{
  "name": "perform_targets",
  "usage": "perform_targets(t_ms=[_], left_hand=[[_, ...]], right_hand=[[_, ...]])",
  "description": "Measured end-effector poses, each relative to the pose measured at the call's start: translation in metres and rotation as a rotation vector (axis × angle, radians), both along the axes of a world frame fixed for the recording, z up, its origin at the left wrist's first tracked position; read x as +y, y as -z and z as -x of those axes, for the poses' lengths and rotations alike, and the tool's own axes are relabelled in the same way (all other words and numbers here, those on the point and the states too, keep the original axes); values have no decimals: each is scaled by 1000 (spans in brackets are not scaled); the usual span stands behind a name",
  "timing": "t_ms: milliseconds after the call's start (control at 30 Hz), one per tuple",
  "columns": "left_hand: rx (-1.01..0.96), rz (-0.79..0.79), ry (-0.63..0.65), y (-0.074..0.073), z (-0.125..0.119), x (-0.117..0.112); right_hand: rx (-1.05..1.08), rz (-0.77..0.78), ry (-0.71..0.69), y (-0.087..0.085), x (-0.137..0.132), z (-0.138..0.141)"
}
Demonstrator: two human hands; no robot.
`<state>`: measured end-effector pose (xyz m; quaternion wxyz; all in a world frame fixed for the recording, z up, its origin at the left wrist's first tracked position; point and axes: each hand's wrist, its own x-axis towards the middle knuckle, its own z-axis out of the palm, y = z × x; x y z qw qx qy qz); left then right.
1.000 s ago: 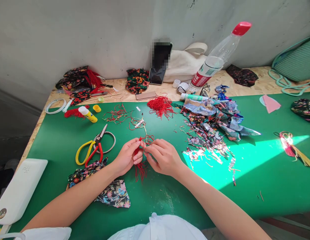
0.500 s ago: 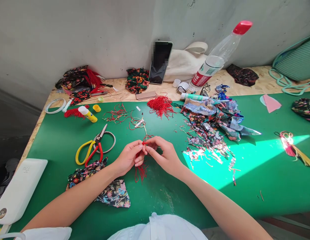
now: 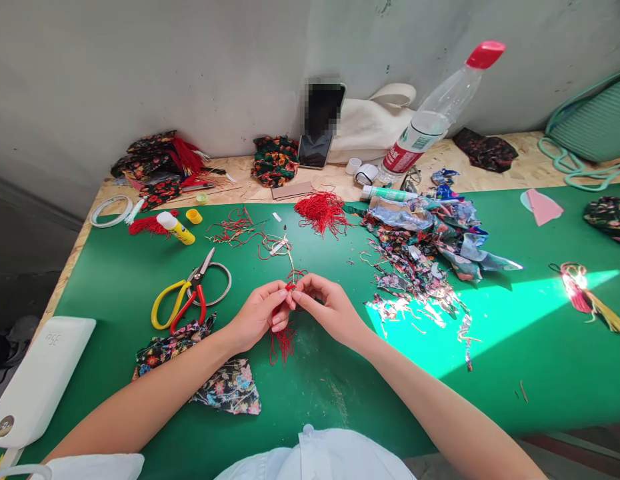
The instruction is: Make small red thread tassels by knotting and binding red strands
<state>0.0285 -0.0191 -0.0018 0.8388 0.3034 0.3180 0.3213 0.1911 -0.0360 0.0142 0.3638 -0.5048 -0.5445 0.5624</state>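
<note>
My left hand [image 3: 265, 313] is closed round a bundle of red threads, a tassel [image 3: 283, 345], whose loose ends hang below the fingers. Against it, my right hand [image 3: 324, 303] pinches the red threads near the tassel's top. A thin pale cord [image 3: 290, 257] runs up from between the fingertips across the green mat [image 3: 335, 380]. To the left lie scissors [image 3: 190, 291] with one yellow and one red handle, over a grey ring [image 3: 226, 283]. Floral fabric [image 3: 230, 387] lies partly under my left forearm. Exactly which strand the fingertips grip is hidden.
A pile of red thread [image 3: 321, 212] lies beyond the hands. Fabric scraps [image 3: 415, 267] spread to the right, with a tilted water bottle [image 3: 415, 140] behind. A glue stick [image 3: 176, 229] stands at left; a white power bank [image 3: 43, 380] lies near the left edge. A phone [image 3: 316, 150] leans at the back.
The fingertips of my right hand have shifted very slightly at the tassel's top. My left hand keeps its hold, and everything else stays in place.
</note>
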Motion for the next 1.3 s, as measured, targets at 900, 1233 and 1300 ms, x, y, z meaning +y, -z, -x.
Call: perform_targets(t_ms=[900,1233,1300], left_hand=[[23,37,-14,-4,-2,0],[46,38,-5,-5,-4,1],[47,40,-6,-5,-4,1]], right_hand=[[-16,-50,-19,0,0,0],[-129,-109,10,0,0,-1],[-156,-136,-3,-1,0,-1]])
